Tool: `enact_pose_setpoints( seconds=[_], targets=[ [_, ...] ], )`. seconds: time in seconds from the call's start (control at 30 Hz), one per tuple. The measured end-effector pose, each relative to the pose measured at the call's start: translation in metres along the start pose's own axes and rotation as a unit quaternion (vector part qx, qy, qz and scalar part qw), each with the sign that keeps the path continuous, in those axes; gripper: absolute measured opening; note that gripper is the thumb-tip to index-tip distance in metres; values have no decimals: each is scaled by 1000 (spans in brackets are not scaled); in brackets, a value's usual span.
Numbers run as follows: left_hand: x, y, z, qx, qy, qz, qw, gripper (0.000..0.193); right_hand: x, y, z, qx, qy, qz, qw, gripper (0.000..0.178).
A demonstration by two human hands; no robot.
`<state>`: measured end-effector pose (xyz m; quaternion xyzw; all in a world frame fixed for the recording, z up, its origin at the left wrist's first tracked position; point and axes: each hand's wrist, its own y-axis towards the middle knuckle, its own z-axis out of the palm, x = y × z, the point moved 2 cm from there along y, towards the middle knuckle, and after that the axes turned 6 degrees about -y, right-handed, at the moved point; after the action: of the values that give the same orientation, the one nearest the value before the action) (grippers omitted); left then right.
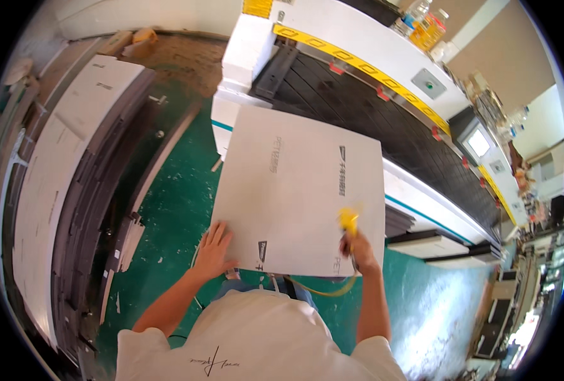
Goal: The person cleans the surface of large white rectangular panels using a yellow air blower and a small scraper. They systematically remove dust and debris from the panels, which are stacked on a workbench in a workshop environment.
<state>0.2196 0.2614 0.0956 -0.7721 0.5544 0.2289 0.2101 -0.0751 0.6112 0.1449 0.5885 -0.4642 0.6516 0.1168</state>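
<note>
A large pale panel (301, 184) with printed marks lies in front of me, its near edge close to my body. My left hand (214, 251) rests on its near left corner, fingers spread over the surface. My right hand (359, 249) is closed round a yellow air gun (349, 221) above the panel's near right part. The gun's front end is smeared by motion. From beneath that hand a thin yellow hose (330, 294) curves down toward my waist. What carries the panel is hidden under it.
Beyond the panel runs a white machine (415, 184) with a dark slatted bed (351, 105) and a yellow strip (364, 73). Bottles (428, 30) stand on its top. A long stack of boards (72, 190) lies at left. More boards (440, 244) lie low at right on the green floor (180, 171).
</note>
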Motion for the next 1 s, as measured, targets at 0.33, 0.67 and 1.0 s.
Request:
enact_pose_setpoints(
  seconds=[0.33, 0.67, 1.0],
  targets=[
    [-25, 5, -8, 146, 75, 98, 982, 87, -47, -253, 48, 7, 89, 137, 987, 23],
    [-109, 27, 118, 80, 151, 246, 954, 79, -149, -359, 24, -126, 235, 129, 955, 27],
    [-159, 26, 147, 101, 222, 184, 952, 98, -294, -365, 19, -189, 504, 42, 842, 44]
  ],
)
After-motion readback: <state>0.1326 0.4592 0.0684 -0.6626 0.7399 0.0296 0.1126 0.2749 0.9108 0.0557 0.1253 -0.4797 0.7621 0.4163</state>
